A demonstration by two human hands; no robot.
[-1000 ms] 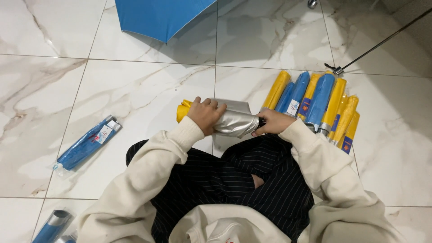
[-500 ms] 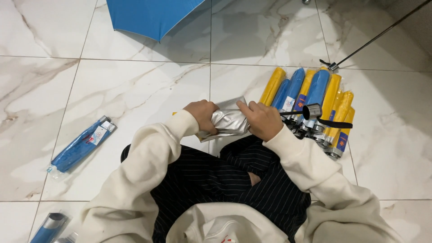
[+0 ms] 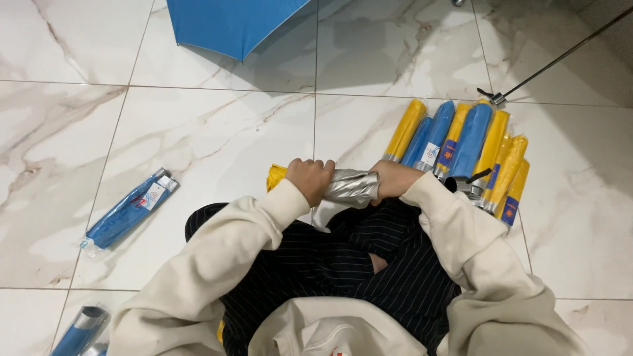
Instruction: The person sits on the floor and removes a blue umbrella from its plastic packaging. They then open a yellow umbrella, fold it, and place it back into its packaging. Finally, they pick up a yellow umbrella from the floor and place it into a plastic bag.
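Gripping a folded umbrella (image 3: 349,186) at both ends, the person's two hands sit close together just above the lap, and the umbrella's long axis runs straight across from one hand to the other, roughly level with the floor tiles' cross seam. The left hand (image 3: 308,179) is curled shut around the near-left end, knuckles up, fingers wrapped over the silver fabric, with a yellow tip (image 3: 275,176) poking out past it to the left. The right hand (image 3: 394,179) is closed over the opposite end, so only the crumpled silver middle shows between the two fists. Neither hand is nearer than the other; both are already clamped on it, and the bundle lies directly between them rather than ahead or to a side. Just beyond the right hand, up and to the right, lies a row of sleeved umbrellas (image 3: 461,148) in yellow and blue, side by side and slanted, touching one another. Well off to the left of the left hand rests a single blue wrapped umbrella (image 3: 128,207) on the marble floor (image 3: 198,132). Farther ahead stands an open blue canopy (image 3: 231,23).
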